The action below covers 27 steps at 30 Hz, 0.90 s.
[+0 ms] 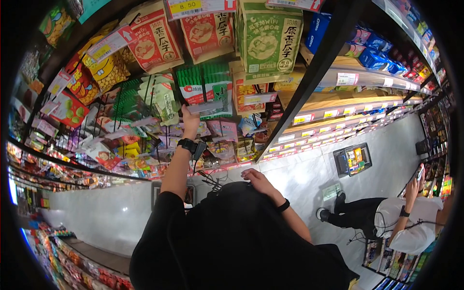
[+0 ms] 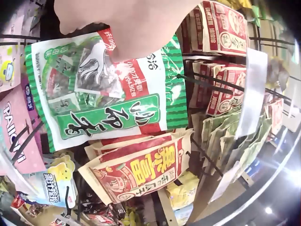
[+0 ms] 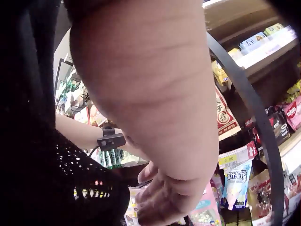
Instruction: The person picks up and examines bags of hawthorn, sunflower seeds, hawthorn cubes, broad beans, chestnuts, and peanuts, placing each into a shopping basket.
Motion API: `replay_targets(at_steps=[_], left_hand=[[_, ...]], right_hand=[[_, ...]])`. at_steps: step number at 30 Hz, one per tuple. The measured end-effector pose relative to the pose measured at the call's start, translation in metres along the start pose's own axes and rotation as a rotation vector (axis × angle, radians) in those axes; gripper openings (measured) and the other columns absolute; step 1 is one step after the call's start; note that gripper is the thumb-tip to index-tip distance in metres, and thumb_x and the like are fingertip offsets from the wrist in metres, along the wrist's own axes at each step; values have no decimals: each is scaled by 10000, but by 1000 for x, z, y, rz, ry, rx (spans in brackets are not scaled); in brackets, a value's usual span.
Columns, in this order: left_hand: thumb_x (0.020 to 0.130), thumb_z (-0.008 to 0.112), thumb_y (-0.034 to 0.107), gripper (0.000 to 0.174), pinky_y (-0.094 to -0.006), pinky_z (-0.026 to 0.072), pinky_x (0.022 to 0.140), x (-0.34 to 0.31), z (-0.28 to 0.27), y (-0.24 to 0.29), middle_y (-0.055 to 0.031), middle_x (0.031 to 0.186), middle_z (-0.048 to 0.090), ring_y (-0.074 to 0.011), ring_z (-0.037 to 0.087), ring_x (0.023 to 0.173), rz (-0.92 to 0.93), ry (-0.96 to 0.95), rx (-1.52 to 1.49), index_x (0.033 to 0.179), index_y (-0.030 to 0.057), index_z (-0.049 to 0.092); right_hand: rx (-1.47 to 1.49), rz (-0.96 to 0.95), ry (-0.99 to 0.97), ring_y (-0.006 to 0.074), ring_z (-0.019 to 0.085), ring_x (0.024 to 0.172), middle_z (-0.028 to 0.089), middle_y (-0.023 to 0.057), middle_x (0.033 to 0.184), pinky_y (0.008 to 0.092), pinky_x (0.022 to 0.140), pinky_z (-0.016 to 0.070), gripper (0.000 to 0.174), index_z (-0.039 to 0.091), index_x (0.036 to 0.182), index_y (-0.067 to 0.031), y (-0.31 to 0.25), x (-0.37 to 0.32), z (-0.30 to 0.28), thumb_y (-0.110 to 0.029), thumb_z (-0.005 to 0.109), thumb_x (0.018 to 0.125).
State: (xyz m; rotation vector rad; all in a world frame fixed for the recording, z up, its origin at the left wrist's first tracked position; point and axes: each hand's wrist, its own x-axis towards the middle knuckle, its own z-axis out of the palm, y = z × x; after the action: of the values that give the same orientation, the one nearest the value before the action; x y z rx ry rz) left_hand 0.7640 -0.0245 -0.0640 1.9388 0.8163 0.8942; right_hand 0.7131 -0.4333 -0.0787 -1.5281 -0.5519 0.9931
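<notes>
My left hand [image 1: 190, 123] reaches up to the hanging snacks, beside a clear price holder [image 1: 205, 107]. In the left wrist view, that hand [image 2: 127, 23] overlaps the upper edge of a green-and-white bag of sunflower seeds [image 2: 108, 89]; its fingertips are hidden, so I cannot tell whether they grip it. Pale green seed packs [image 1: 163, 99] hang just left of the hand. Below the bag in the wrist view is a red-and-tan seed pack [image 2: 136, 169]. My right hand [image 1: 258, 181] hangs loosely before my torso, fingers relaxed, holding nothing; its wrist view shows the hand [image 3: 164, 197] from behind.
Large paper seed bags [image 1: 270, 41] stand on the shelf above. A dark post [image 1: 309, 77] divides this rack from shelves at right. On the floor sits a basket [image 1: 353, 159] with goods; another basket [image 1: 188, 193] is partly behind my arm. A person [image 1: 411, 222] stands at right.
</notes>
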Motion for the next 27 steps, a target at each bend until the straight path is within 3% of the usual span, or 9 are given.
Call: replay_targets(at_steps=[3, 6, 8, 9, 12, 18, 21, 24, 27], left_hand=[[888, 680, 117, 476, -333, 479, 888, -46, 0, 17, -129, 1101, 647, -226, 618, 976, 0, 30, -241, 1279, -48, 466], [903, 646, 113, 305, -339, 486, 866, -102, -37, -14, -80, 1040, 668, -201, 624, 950, -129, -461, -161, 1176, -4, 576], [926, 626, 170, 231, -345, 493, 858, -156, -68, -4, -85, 1016, 683, -194, 633, 955, -257, -707, -396, 1103, 22, 633], [936, 596, 301, 364, -369, 505, 856, -182, -103, 41, -153, 1023, 695, -266, 661, 965, -147, -758, 41, 1162, 17, 617], [925, 565, 398, 454, -403, 506, 865, -261, -158, -19, -209, 1017, 689, -354, 656, 983, -221, -876, 520, 1177, 24, 619], [887, 540, 318, 354, -470, 525, 825, -450, -296, -183, -207, 1013, 706, -392, 674, 946, -560, -406, 501, 1071, 49, 676], [849, 563, 310, 366, -468, 520, 864, -568, -349, -252, -237, 962, 703, -391, 676, 930, -1007, -363, 604, 953, -9, 711], [850, 541, 309, 373, -466, 524, 850, -637, -395, -247, -215, 912, 723, -368, 686, 935, -1274, -489, 328, 895, -11, 725], [847, 561, 334, 376, -448, 522, 857, -692, -428, -252, -221, 940, 719, -368, 682, 958, -1194, -387, 268, 921, 2, 723]], right_hand=[[-55, 10, -90, 137, 607, 1040, 653, 22, 1130, 287, 873, 474, 299, 608, 1175, -60, 8, -24, -5, -281, 449, 1051], [-111, 181, -245, 142, 589, 1089, 638, 29, 1168, 292, 913, 477, 294, 603, 1187, -72, 20, -36, -5, -294, 481, 1036], [-276, 124, -367, 165, 589, 1123, 630, 58, 1198, 304, 944, 471, 318, 594, 1225, -62, 44, -42, -2, -294, 498, 1029], [-389, 147, -449, 176, 591, 1132, 632, 71, 1199, 313, 955, 470, 328, 585, 1246, -58, 47, -46, 3, -286, 506, 1024], [-593, 180, -670, 206, 596, 1155, 635, 106, 1212, 335, 984, 468, 363, 562, 1302, -48, 43, -48, 20, -251, 536, 1003], [-630, 127, -943, 225, 633, 1119, 652, 129, 1233, 338, 984, 483, 397, 575, 1305, -50, 27, -41, 77, -159, 610, 925], [-686, 51, -983, 229, 677, 1028, 691, 121, 1142, 336, 925, 516, 344, 628, 1235, -58, 27, -34, 127, -151, 632, 904], [-826, 9, -976, 241, 710, 923, 725, 118, 1007, 348, 832, 549, 272, 668, 1148, -56, 39, -33, 198, -169, 647, 901], [-972, -98, -976, 261, 724, 849, 729, 128, 907, 366, 738, 559, 205, 679, 1029, -46, 22, -49, 287, -198, 676, 892]])
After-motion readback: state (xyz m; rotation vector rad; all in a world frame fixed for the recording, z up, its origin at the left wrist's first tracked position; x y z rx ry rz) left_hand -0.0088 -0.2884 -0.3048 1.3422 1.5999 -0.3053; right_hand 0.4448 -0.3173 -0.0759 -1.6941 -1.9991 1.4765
